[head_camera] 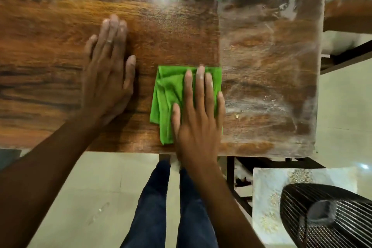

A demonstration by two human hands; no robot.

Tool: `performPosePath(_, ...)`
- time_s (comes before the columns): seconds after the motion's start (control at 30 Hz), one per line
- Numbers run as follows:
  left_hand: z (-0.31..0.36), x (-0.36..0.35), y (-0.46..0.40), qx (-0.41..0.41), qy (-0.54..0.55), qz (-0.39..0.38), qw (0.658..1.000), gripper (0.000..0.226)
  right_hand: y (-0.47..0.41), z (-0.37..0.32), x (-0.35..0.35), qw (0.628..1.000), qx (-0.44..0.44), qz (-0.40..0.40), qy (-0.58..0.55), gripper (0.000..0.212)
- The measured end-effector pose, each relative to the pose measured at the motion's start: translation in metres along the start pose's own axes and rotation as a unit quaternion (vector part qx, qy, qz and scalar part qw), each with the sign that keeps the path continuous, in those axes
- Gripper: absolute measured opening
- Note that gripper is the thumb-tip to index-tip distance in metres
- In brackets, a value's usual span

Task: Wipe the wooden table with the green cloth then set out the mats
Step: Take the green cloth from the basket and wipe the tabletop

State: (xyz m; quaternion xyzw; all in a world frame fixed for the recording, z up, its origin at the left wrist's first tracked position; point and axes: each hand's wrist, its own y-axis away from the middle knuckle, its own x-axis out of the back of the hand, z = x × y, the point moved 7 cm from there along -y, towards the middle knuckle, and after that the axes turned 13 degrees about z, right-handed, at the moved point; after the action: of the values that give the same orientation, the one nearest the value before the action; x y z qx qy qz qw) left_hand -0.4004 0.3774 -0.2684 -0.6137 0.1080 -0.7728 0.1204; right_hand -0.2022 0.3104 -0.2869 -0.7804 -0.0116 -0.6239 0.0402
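A folded green cloth [167, 94] lies on the wooden table [60, 26] near its front edge. My right hand [198, 110] presses flat on the cloth with straight fingers. My left hand [109, 62] rests flat on the bare wood to the left of the cloth, fingers straight, a ring on one finger. The wood left of the cloth looks dark and glossy. The part to the right [267, 76] is dull with pale dusty streaks and a few crumbs. A patterned pale mat [265, 197] lies low at the right, below the table's corner.
A black wire fan grille [326, 217] sits over the mat at the bottom right. A wooden bench or chair [348, 16] stands past the table's right edge. Black metal table legs [231, 171] show under the front edge. My legs stand on pale floor tiles.
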Motion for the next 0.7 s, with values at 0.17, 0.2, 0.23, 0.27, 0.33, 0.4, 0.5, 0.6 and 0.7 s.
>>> performPosePath(0.17,0.043,-0.024,-0.009,0.007,0.028,-0.004,1.0,0.06,0.053,0.007,0.001,1.0,-0.018,-0.013,0.011,0.07)
performPosePath(0.2,0.043,-0.028,-0.009,0.01,0.019,-0.012,1.0,0.06,0.05,0.007,0.0,1.0,-0.019,-0.01,0.009,0.07)
performPosePath(0.23,0.042,-0.031,-0.009,0.011,0.011,-0.015,1.0,0.06,0.043,0.006,-0.001,1.0,-0.019,-0.005,0.006,0.07)
performPosePath(0.27,0.04,-0.034,-0.009,0.011,0.008,-0.016,1.0,0.06,0.034,0.006,-0.002,1.0,-0.019,0.001,0.003,0.069)
performPosePath(0.33,0.04,-0.036,-0.008,0.009,0.006,-0.017,1.0,0.059,0.007,0.006,-0.005,1.0,-0.01,0.015,0.002,0.067)
performPosePath(0.4,0.04,-0.037,-0.005,0.01,0.006,-0.017,1.0,0.059,-0.033,0.005,-0.009,0.999,0.002,0.037,0.005,0.065)
performPosePath(0.5,0.041,-0.036,-0.007,0.013,0.011,-0.02,1.0,0.058,-0.112,-0.001,-0.014,0.997,0.009,0.081,-0.005,0.064)
performPosePath(0.6,0.041,-0.035,-0.009,0.014,0.013,-0.025,1.0,0.058,-0.165,-0.007,-0.019,0.996,0.009,0.094,-0.004,0.063)
performPosePath(0.7,0.039,-0.035,-0.009,0.014,0.015,-0.022,1.0,0.058,-0.157,-0.008,-0.017,0.995,0.012,0.096,-0.009,0.062)
